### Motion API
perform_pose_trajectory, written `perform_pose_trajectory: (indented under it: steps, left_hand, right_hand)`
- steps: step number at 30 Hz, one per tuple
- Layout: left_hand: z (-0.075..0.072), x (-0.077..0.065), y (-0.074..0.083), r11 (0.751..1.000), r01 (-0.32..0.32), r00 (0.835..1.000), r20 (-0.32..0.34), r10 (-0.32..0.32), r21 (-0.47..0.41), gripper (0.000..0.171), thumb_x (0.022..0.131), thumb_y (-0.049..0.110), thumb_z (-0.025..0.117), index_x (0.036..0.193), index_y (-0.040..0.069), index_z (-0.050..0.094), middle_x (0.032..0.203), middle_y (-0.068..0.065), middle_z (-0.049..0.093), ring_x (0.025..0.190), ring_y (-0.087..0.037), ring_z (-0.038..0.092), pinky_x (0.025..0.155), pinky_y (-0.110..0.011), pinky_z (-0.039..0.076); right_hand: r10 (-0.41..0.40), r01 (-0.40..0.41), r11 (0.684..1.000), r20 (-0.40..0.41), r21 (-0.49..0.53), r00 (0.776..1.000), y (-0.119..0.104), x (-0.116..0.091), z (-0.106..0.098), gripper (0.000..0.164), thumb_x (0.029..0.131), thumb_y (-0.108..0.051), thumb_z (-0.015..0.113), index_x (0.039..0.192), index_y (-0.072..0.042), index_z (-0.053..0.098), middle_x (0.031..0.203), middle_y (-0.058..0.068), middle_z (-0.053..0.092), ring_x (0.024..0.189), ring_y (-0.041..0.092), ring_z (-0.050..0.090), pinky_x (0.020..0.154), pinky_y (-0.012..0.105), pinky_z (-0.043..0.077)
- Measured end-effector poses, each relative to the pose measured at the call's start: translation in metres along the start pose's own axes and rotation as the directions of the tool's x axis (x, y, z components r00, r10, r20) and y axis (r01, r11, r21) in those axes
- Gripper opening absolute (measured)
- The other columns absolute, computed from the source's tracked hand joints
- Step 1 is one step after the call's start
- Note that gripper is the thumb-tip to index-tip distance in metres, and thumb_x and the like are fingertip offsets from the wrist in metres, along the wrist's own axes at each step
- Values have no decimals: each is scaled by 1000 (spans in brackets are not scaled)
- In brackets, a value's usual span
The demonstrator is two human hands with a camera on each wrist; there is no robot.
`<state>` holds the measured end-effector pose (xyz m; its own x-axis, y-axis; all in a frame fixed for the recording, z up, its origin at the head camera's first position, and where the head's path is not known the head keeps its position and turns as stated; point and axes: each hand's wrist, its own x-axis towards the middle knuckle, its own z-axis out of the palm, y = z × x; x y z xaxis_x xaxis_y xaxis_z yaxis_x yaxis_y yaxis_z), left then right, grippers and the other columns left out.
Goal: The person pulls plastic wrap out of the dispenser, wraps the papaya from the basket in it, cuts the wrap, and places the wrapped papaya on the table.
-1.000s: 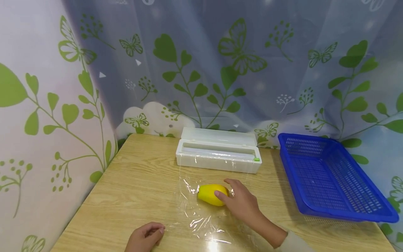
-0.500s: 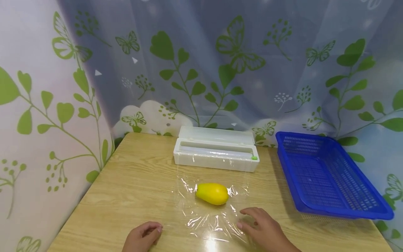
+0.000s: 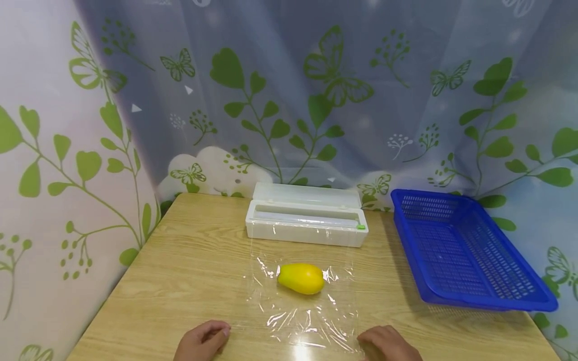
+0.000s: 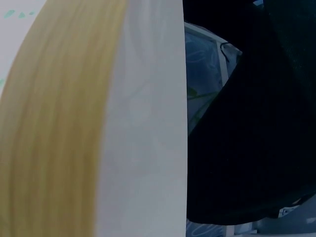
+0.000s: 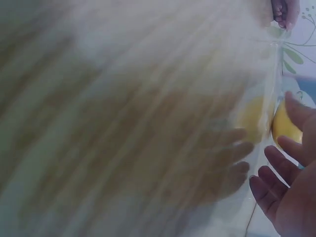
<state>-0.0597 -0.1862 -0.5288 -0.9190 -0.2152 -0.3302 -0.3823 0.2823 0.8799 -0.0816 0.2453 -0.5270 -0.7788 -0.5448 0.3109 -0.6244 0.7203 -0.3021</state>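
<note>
A yellow papaya (image 3: 301,279) with a greenish narrow end lies on a clear sheet of cling film (image 3: 289,321) spread over the table. The film runs back to its roll (image 3: 307,218) in a white dispenser box (image 3: 307,233) with the lid raised. At the near left corner of the film, my left hand (image 3: 201,341) pinches its edge between thumb and curled fingers. My right hand (image 3: 390,343) is beside the near right corner. In the right wrist view its fingers (image 5: 276,163) are apart and loosely bent, with nothing between them. The left wrist view does not show the left hand.
A blue plastic basket (image 3: 469,250) stands at the right side of the wooden table (image 3: 180,271). Behind the box hangs a curtain (image 3: 280,100) with green leaves and butterflies. A green slider (image 3: 360,227) sits at the box's right end.
My right hand has let go of the papaya and drawn back toward the near right corner of the film. The papaya stays on the film. My left hand has kept its place.
</note>
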Motion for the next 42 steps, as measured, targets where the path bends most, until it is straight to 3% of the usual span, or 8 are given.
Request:
perform_pose_trajectory:
  steps: [2, 7, 13, 20, 26, 33, 37, 42]
  left_hand:
    - [0, 0, 0, 1000, 1, 1000, 0, -1, 0, 30, 89, 31, 76, 104, 5, 76, 76, 1, 68, 72, -15, 60, 64, -26, 48]
    - [0, 0, 0, 1000, 6, 1000, 2, -6, -4, 30, 89, 31, 76, 104, 5, 76, 76, 1, 68, 72, -15, 60, 64, -26, 48]
    - [0, 0, -2, 1000, 8, 1000, 5, -8, -19, 31, 88, 31, 77, 103, 5, 76, 77, 1, 68, 72, -16, 62, 64, -26, 50]
    - [0, -1, -1, 999, 9, 1000, 23, -8, -31, 33, 88, 32, 78, 103, 4, 75, 76, 0, 68, 72, -16, 61, 64, -26, 50]
    - [-1, 0, -3, 1000, 8, 1000, 27, -8, -19, 35, 88, 35, 77, 104, 4, 75, 78, 0, 68, 73, -16, 61, 64, -26, 50]
    - [-1, 0, -2, 1000, 2, 999, 35, -1, -11, 35, 89, 35, 76, 105, 4, 75, 77, 0, 68, 72, -16, 61, 64, -26, 49]
    - [-3, 0, 0, 1000, -12, 999, 50, 13, -19, 34, 90, 35, 74, 105, 4, 74, 75, -1, 66, 70, -17, 59, 62, -26, 47]
    - [-6, 3, 6, 998, -42, 995, 87, 45, -41, 32, 93, 35, 71, 104, 4, 73, 77, -2, 64, 70, -18, 58, 62, -27, 49]
  right_hand:
    - [-53, 54, 999, 25, -2, 998, 4, -1, 2, 38, 76, -45, 84, 103, -23, 69, 102, -12, 63, 93, 4, 54, 73, 26, 50]
    - [-13, 13, 1000, -6, -2, 1000, -3, -4, 9, 18, 81, -43, 82, 88, -35, 68, 97, -24, 56, 87, -5, 48, 63, 15, 44]
    - [8, -16, 998, -147, -53, 989, -12, -3, 17, 37, 71, -20, 90, 75, -42, 60, 90, -32, 51, 81, -10, 45, 60, 8, 37]
    - [7, -14, 997, -78, -79, 997, -10, -2, 13, 18, 84, -32, 81, 85, -35, 63, 90, -29, 51, 82, -7, 45, 59, 13, 40]
    - [-57, 44, 994, -141, -96, 988, -9, 2, 15, 35, 72, -15, 88, 82, -36, 62, 87, -29, 50, 79, -9, 43, 59, 6, 34]
    - [41, -43, 998, -44, -41, 998, -11, 4, 8, 26, 84, -19, 81, 84, -34, 59, 87, -29, 47, 80, -10, 41, 57, 15, 39]
    - [47, -49, 999, -121, -15, 992, -15, 10, 0, 22, 87, -23, 79, 87, -35, 61, 87, -30, 50, 79, -12, 45, 58, 15, 41]
    - [37, -39, 999, -158, -10, 987, -17, 22, -17, 30, 83, -11, 81, 89, -32, 60, 87, -27, 53, 79, -9, 47, 58, 17, 43]
